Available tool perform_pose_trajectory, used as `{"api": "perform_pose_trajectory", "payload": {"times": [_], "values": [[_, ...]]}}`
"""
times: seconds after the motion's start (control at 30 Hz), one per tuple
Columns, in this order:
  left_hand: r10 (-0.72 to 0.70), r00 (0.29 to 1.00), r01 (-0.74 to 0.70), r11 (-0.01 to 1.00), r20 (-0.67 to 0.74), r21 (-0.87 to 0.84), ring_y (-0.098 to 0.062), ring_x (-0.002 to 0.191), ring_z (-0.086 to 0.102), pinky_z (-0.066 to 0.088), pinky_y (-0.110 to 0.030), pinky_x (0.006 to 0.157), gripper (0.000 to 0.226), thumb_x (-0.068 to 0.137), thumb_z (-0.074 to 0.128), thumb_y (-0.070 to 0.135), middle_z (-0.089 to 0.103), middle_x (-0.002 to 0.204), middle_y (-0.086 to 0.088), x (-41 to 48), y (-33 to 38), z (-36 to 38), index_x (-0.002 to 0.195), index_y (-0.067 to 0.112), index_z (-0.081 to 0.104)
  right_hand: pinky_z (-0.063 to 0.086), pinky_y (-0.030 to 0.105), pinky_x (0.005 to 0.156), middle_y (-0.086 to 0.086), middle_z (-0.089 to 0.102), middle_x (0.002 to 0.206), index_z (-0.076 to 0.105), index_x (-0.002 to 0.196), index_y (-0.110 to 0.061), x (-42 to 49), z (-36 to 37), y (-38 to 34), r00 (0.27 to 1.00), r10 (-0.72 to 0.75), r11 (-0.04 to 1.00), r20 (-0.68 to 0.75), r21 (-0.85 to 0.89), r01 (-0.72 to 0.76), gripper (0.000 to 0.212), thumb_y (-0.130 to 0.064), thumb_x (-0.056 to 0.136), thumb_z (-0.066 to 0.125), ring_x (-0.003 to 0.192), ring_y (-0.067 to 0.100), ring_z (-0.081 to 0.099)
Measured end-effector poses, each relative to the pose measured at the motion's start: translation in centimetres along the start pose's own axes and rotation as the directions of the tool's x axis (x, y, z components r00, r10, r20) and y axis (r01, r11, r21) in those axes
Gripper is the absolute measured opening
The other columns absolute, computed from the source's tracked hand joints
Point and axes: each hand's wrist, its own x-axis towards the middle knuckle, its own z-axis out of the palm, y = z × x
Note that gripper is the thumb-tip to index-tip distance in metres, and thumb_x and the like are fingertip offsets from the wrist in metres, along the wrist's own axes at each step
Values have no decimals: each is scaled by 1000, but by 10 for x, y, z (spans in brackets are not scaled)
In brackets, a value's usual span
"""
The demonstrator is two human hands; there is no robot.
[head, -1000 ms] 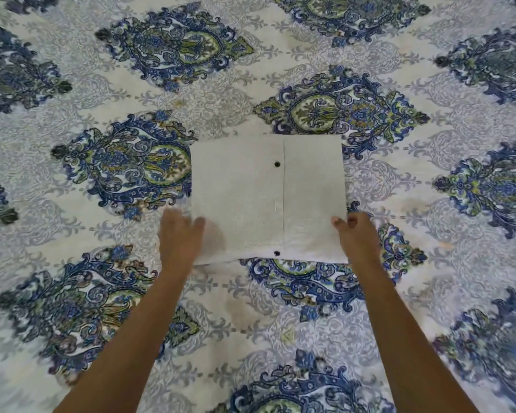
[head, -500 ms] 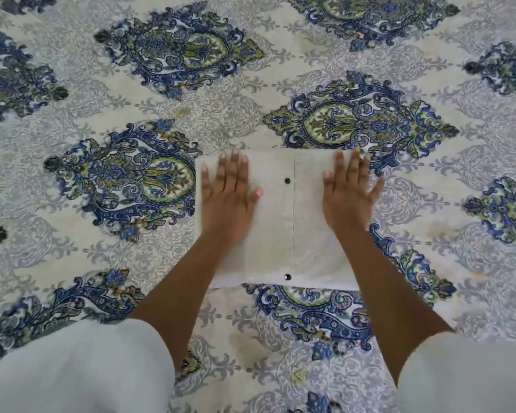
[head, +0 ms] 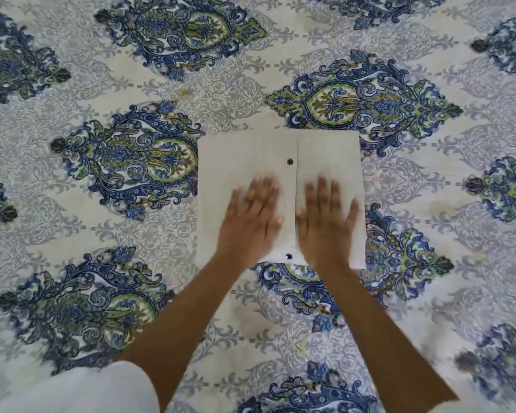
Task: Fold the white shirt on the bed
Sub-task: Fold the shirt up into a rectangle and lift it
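The white shirt (head: 245, 162) lies folded into a neat square in the middle of the bed, its button placket running down the centre with two dark buttons showing. My left hand (head: 251, 219) lies flat on the shirt's lower left half, fingers straight and slightly blurred. My right hand (head: 325, 219) lies flat on the lower right half, just across the placket. Both palms press the cloth; neither hand grips anything.
The bed (head: 102, 204) is covered by a sheet with blue and green paisley medallions on a pale grey ground, spreading past every edge of the view. A white sleeve (head: 81, 389) shows at the bottom left.
Both hands have slid from the shirt's upper part down toward its near edge and closer to the placket. A second ago they were at the shirt's near corners.
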Motion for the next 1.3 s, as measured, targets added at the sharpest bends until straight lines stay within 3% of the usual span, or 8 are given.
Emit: {"api": "perform_pose_trajectory", "payload": {"times": [0.23, 0.4, 0.53, 0.7, 0.8, 0.9, 1.13, 1.3], "values": [[-163, 986, 160, 985, 38, 71, -19, 145, -11, -6, -42, 116, 63, 97, 9, 45, -10, 157, -4, -82, -43, 5, 149, 13, -4, 5, 61, 110, 8, 9, 158, 11, 149, -21, -63, 10, 47, 976, 212, 977, 42, 3, -212, 63, -52, 94, 9, 144, 22, 4], [98, 989, -104, 994, 109, 46, -19, 146, -5, 8, -46, 115, 59, 98, 10, 42, -2, 158, -3, -86, -12, 14, 150, 15, 0, 2, 56, 112, 3, 7, 158, 10, 150, -22, -76, 17, 21, 997, -3, 1000, 74, -30, 5, 59, -44, 96, 20, 145, 22, 11], [-21, 980, 9, 998, 199, 61, -18, 146, 0, 4, -43, 116, 59, 98, 12, 41, 3, 159, -2, -127, -37, 16, 150, 15, 6, 0, 54, 114, -2, -2, 159, 0, 149, -33, -89, 18, 52, 987, 42, 998, 154, -43, -36, 57, -49, 95, 10, 145, 20, -1], [-92, 988, 117, 970, 123, -212, -10, 145, -4, 5, -39, 118, 59, 96, 1, 46, -1, 156, 2, -128, -53, -19, 148, 18, 4, 12, 47, 114, 9, 16, 157, 22, 148, -17, -71, -20, 51, 967, 222, 903, 127, 347, -253, 66, -47, 89, 15, 144, 27, 15], [-483, 876, 375, 710, -24, -596, -20, 130, 39, 32, -36, 106, 53, 100, 30, 36, 42, 143, -10, -84, -45, -28, 144, 9, 30, 37, 40, 95, 18, 50, 130, 45, 132, -7, -40, -28, 51, 931, 351, 723, 99, 603, -337, 53, -40, 93, 33, 119, 33, 44], [-697, 692, 519, 300, 188, -800, -20, 86, 51, 41, -29, 68, 39, 96, 44, 40, 52, 95, -7, -33, -49, -29, 115, 7, 50, 37, 32, 77, 7, 55, 101, 52, 122, -4, -8, -38, 52, 855, 446, 407, 264, 792, -456, 38, -31, 96, 48, 97, 23, 50], [-542, 611, 635, -99, 577, -766, -33, 100, 62, 51, -48, 88, 29, 86, 65, 24, 64, 111, -17, 14, -77, -33, 108, 5, 59, 50, 46, 86, 10, 65, 110, 60, 117, -9, 32, -50, 56, 760, 177, -21, 625, 775, -632, 38, -26, 83, 67, 98, 28, 63], [-418, 701, 525, -245, 578, -815, -34, 111, 59, 45, -55, 95, 31, 92, 56, 14, 61, 123, -16, 0, -76, -43, 121, 5, 56, 54, 35, 67, 2, 70, 89, 63, 94, -18, 26, -65, 52, 799, 116, -59, 591, 807, -588, 14, -9, 83, 64, 80, 20, 66]]}}
